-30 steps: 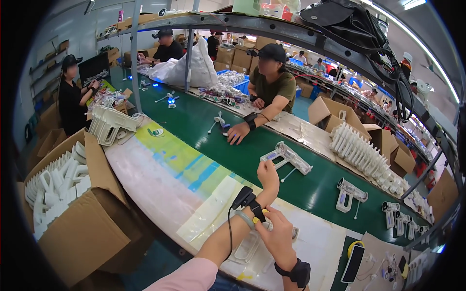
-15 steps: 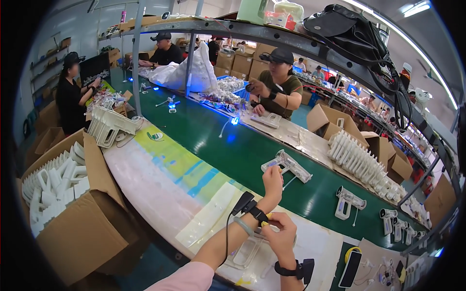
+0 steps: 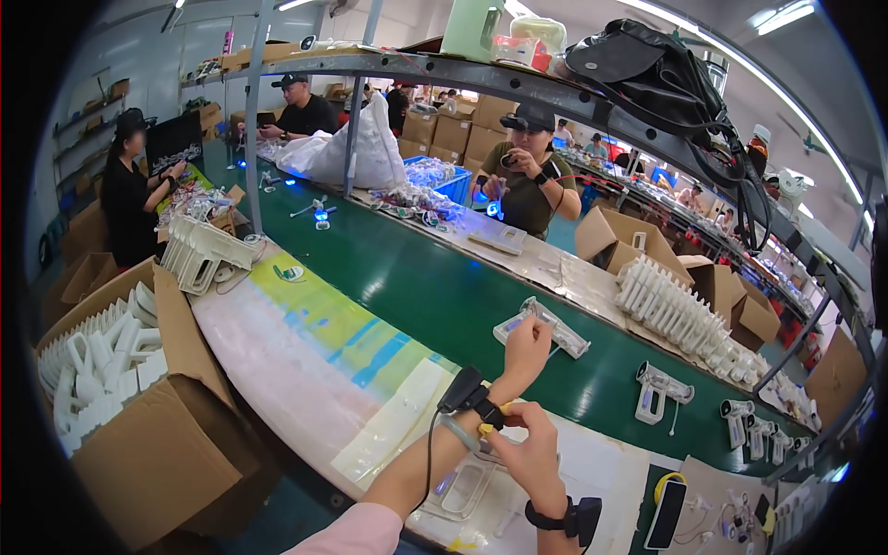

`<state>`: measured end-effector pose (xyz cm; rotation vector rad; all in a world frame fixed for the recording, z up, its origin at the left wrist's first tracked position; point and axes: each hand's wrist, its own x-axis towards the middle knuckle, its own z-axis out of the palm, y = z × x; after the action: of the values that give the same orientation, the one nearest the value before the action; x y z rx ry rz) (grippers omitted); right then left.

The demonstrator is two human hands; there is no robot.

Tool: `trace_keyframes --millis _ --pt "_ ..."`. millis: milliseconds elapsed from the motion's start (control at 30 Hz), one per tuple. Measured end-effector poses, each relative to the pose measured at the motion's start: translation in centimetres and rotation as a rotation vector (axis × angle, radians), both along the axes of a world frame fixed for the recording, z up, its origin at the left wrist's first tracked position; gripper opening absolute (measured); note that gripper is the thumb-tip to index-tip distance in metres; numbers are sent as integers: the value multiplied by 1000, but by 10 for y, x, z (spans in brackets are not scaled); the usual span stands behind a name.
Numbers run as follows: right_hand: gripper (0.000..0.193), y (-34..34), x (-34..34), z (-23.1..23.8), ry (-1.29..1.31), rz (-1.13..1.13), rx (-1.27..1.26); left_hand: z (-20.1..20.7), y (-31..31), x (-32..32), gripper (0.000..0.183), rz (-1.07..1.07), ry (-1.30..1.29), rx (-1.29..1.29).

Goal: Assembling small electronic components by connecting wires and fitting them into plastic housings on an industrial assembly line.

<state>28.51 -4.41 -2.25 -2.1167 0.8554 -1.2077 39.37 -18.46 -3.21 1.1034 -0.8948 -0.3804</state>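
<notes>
- A worker's left wrist wears a black strap with a black module at a factory bench, just above a pale bracelet.
- The band circles the wrist, so that much appears done; a matching band rings the right wrist. Whether the left strap is fastened cannot be told, and its adjustment looks unfinished.
- The right hand closes yellow-tipped thumb and finger on the strap's edge, which lies toward ten o'clock from the palm.
- The left hand reaches toward one o'clock, fingers curled; whether it grips anything cannot be told. A white housing on the green belt shows behind it; contact is unclear.
- A translucent housing lies on the bench at eight o'clock from the right hand, apparently untouched.
</notes>
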Motion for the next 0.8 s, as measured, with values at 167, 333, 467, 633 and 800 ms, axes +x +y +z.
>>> trace_keyframes --millis 167,333,467,633,800 --pt "32 -1 6 4 -70 151 33 8 -3 13 26 -59 -345 175" --pt "23 -52 -20 17 -195 495 404 -13 3 15 27 -326 5 194" --pt "21 -104 -56 87 -1667 877 991 16 76 -47 35 -1269 936 241" --pt "22 -113 -48 99 -1617 624 962 31 137 -101 45 -1280 736 188" --pt "23 -117 -52 95 -1531 194 738 25 128 -117 47 -1122 739 222"
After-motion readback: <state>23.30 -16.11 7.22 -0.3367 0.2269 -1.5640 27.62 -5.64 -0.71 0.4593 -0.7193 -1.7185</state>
